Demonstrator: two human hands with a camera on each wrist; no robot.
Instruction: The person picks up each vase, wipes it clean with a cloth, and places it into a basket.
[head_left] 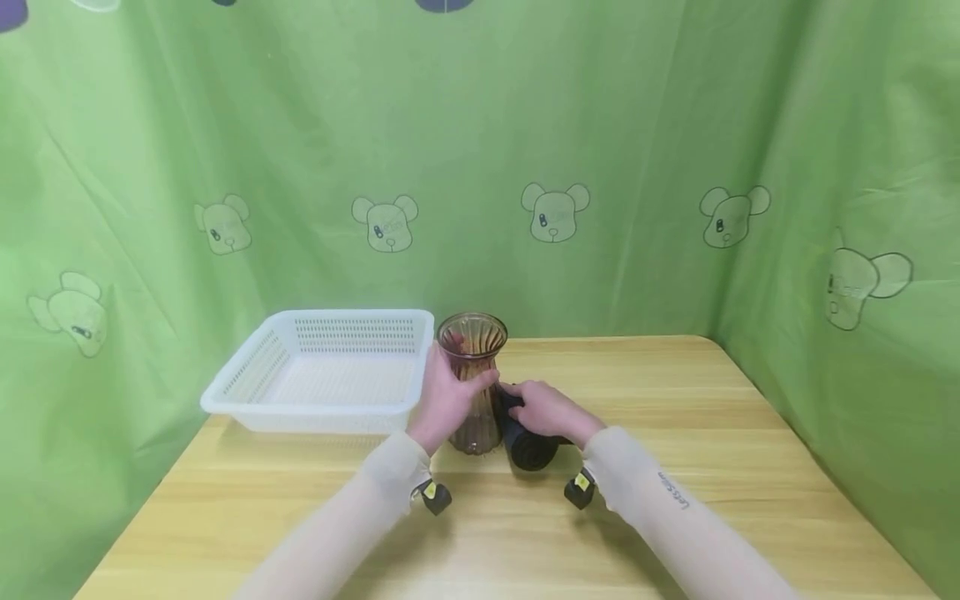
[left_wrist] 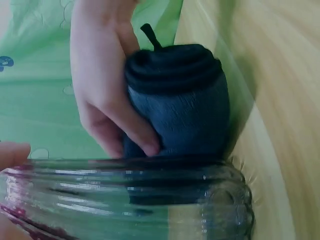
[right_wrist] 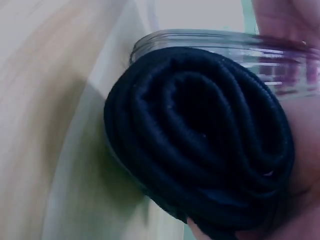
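Pale sleeves [head_left: 330,525] nearest, entering from the bottom edge, a small black device [head_left: 436,497] at each wrist. Left of centre: white slotted basket [head_left: 307,409] on the wooden table [head_left: 750,483]. Centre: left hand [head_left: 447,398] wrapped around a ribbed, tinted glass vase [head_left: 478,421], thumb across its front; vase upright, mouth up, base at or barely above the tabletop, cannot tell which. Just right of it, slightly below mid-frame: dark cloth roll [head_left: 532,448], on its side, spiral end facing the lower edge. Right hand [head_left: 547,407] grips the roll from above, thumb and fingers closed about it; left wrist view shows fingers curled on its side. Roll sits close beside the glass; contact between them unclear. Far right: bare wood, then green curtain [head_left: 847,400]. Step in hand, by my reading: both items held together, vase steadied while the roll is managed alongside. Next move probably calls for a firm hold on the glass, the roll kept tightly wound, and no knock to the vase's side.
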